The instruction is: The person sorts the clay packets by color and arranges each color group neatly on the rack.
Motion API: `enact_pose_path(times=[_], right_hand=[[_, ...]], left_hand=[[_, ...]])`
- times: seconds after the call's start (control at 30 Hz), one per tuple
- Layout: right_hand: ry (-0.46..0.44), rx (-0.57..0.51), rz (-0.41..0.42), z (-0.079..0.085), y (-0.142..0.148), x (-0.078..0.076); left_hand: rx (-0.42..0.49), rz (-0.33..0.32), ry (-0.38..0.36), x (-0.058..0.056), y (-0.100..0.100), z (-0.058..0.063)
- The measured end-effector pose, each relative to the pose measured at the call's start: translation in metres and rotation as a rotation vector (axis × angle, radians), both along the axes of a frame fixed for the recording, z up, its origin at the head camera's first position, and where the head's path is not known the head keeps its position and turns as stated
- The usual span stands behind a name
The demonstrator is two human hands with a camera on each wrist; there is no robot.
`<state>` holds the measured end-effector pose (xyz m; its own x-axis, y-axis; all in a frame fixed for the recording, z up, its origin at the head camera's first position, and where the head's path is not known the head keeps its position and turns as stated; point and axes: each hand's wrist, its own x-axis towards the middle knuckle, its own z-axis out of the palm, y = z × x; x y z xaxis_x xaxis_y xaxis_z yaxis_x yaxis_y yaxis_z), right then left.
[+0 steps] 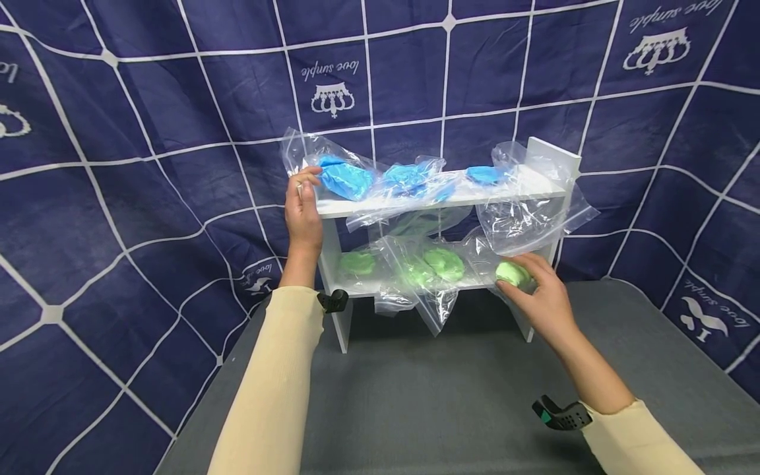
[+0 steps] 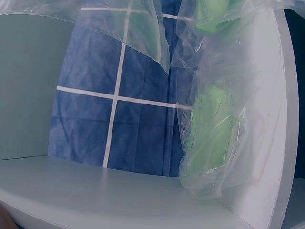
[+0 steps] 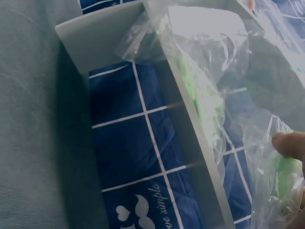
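Note:
My left hand (image 1: 304, 204) grips the upper left end of a white two-tier shelf (image 1: 341, 210), right beside a blue lump in a clear bag (image 1: 347, 179). At the right end of the lower tier, my right hand (image 1: 543, 297) pinches a light green lump in a clear zip bag (image 1: 512, 273); fingertips and bag also show in the right wrist view. Along that lower tier lie more bagged green lumps (image 1: 444, 264), one of them a green bag (image 2: 212, 131) in the left wrist view. Only a sliver of the left hand shows there.
On the upper tier lie more bagged blue lumps (image 1: 406, 177) and a small blue one (image 1: 483, 174). Loose plastic bag ends (image 1: 528, 221) hang over the shelf's front edges. A dark grey surface (image 1: 427, 396) lies beneath; navy checked cloth (image 1: 404, 79) hangs behind.

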<state>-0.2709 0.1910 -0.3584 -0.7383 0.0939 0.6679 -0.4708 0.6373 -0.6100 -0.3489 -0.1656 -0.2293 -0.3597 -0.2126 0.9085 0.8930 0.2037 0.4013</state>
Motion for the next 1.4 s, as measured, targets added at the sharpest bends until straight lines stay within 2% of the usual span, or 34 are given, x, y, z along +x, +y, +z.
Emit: enact_pose_path(times=[0.23,0.47,0.63,0.97,1.2,1.4], right_hand=[[-0.078,0.003,0.001,0.008,-0.005,-0.020],[-0.059,0.048,0.028,0.009,-0.004,-0.043],[-0.081,0.050,0.042,0.010,-0.002,-0.054],[-0.148,0.053,0.025,0.008,0.003,-0.064],[-0.194,0.125,-0.013,0.010,0.001,-0.068],[-0.198,0.189,-0.028,0.006,-0.001,-0.071]], left_hand=[[0.003,-0.002,-0.008,0.000,-0.001,0.000],[0.005,-0.004,-0.024,0.001,0.000,0.000],[0.011,-0.003,-0.021,0.000,0.001,-0.001],[0.013,-0.010,-0.005,0.000,0.000,0.000],[0.012,-0.019,0.009,0.001,0.000,0.001],[0.029,-0.016,-0.025,0.002,0.001,-0.001]])
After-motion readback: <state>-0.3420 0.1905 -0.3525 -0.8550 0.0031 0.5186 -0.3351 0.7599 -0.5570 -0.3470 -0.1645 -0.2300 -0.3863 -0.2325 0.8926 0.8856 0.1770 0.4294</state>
